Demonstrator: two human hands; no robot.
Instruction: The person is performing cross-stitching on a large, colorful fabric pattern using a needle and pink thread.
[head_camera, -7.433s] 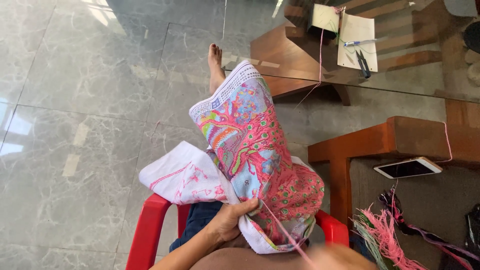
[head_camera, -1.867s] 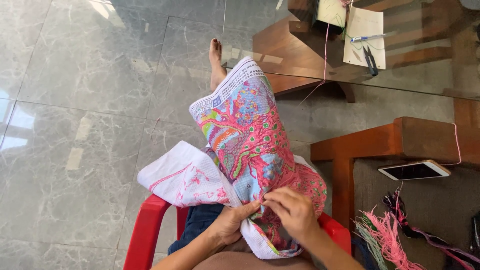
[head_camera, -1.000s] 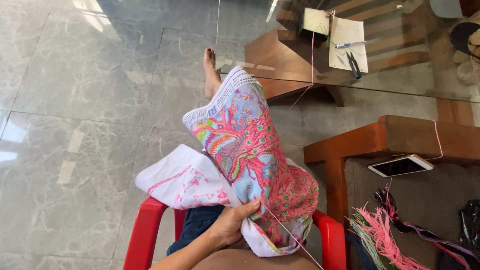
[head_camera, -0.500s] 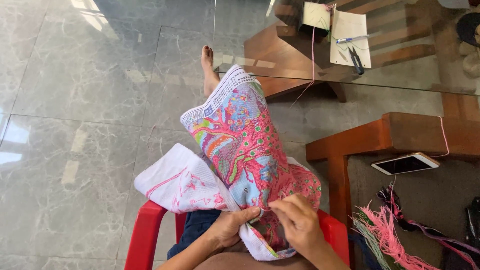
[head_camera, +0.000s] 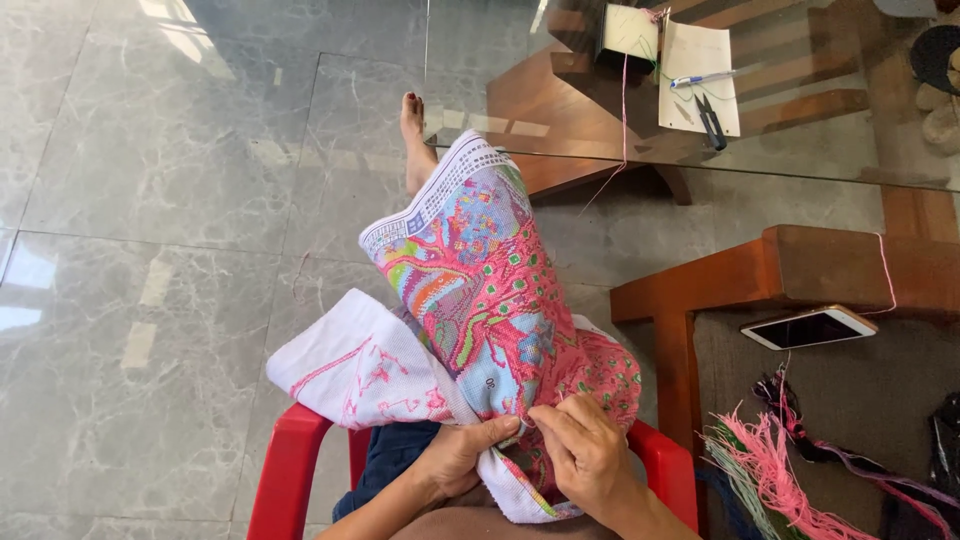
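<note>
Two hands are meeting at the near, lower edge of a cross-stitch canvas (head_camera: 480, 300) that is draping over the person's raised knee. The left hand (head_camera: 455, 462) is gripping the cloth's hem, its thumb pressing the fabric against curled fingers (head_camera: 500, 428). The right hand (head_camera: 585, 450) is lying just beside it, its fingertips pressed together and pinching at the weave; whether a needle is between them I cannot tell. Beyond the fingers the canvas is running away in a stiff gridded sheet, densely stitched in pink, blue and green, with a plain white flap (head_camera: 350, 365) folding off to their left. Under the hands a red plastic chair (head_camera: 290, 470) is showing its rounded rim. Left of the fingers the polished grey marble floor (head_camera: 150, 200) is lying open. Right of them a wooden frame (head_camera: 760, 275) is standing close, a smartphone (head_camera: 808, 327) is resting beyond it, and loose pink thread bundles (head_camera: 775, 470) are trailing nearby. Far ahead a glass worktop (head_camera: 800, 140) is carrying paper (head_camera: 698, 75), a pen and scissors (head_camera: 710, 118).
</note>
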